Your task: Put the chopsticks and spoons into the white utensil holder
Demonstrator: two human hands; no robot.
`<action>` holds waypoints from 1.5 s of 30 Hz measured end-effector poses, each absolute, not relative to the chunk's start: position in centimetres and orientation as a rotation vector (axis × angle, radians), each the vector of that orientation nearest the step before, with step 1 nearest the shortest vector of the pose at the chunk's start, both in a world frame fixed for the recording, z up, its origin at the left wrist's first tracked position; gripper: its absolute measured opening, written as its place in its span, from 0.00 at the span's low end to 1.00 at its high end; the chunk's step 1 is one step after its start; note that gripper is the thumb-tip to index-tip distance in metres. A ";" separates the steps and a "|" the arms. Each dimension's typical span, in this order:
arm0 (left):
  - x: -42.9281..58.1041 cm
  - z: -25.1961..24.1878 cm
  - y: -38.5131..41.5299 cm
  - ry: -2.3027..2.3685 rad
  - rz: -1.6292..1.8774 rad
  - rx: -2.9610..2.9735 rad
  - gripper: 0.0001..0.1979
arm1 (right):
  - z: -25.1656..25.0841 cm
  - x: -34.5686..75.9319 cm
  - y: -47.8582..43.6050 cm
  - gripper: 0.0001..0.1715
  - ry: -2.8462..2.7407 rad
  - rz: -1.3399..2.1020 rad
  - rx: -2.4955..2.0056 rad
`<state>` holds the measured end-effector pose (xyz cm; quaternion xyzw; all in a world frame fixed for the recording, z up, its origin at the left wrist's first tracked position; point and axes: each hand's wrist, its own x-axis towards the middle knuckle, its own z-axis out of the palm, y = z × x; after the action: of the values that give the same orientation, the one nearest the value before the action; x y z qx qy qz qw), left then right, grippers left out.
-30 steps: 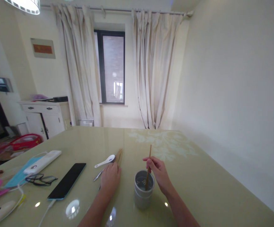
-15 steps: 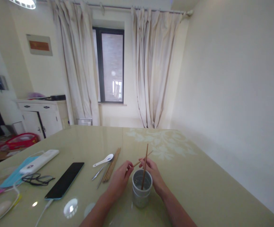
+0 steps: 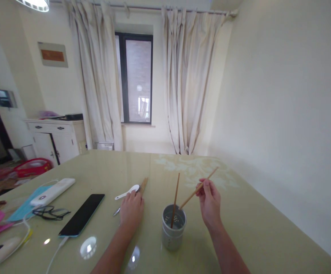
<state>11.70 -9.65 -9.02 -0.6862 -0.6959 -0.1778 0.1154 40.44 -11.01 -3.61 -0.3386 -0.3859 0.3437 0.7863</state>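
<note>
A grey cylindrical holder (image 3: 172, 239) stands upright near the front of the table, with one brown chopstick (image 3: 176, 194) leaning inside it. To its right, my right hand (image 3: 209, 198) pinches another chopstick (image 3: 192, 194), which slants down to the left with its lower tip at the holder's rim. My left hand (image 3: 132, 207) lies over the bundle of chopsticks (image 3: 144, 185) left of the holder; its fingertips are hidden from view. A white spoon (image 3: 125, 193) and a metal utensil (image 3: 116, 211) show beside that hand.
On the left of the table (image 3: 120, 167) lie a black phone (image 3: 82, 215) with a cable, glasses (image 3: 51, 213), a white power strip (image 3: 53, 191), a blue mask (image 3: 18, 213) and a pale oval device (image 3: 1, 252). A wall borders the right side.
My left hand let go of the chopstick and moved left onto the bundle. My right hand moved right and up with the chopstick, whose lower end came to the holder's rim.
</note>
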 end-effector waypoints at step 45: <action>13.0 -8.1 -9.6 -2.048 -1.029 -2.288 0.18 | -5.7 41.0 -9.5 0.27 -0.695 0.791 -0.946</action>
<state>13.01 -9.62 -8.15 -0.7056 -0.6316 -0.3175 -0.0483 40.98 -9.50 -5.67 -0.4343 -0.3193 0.3634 0.7598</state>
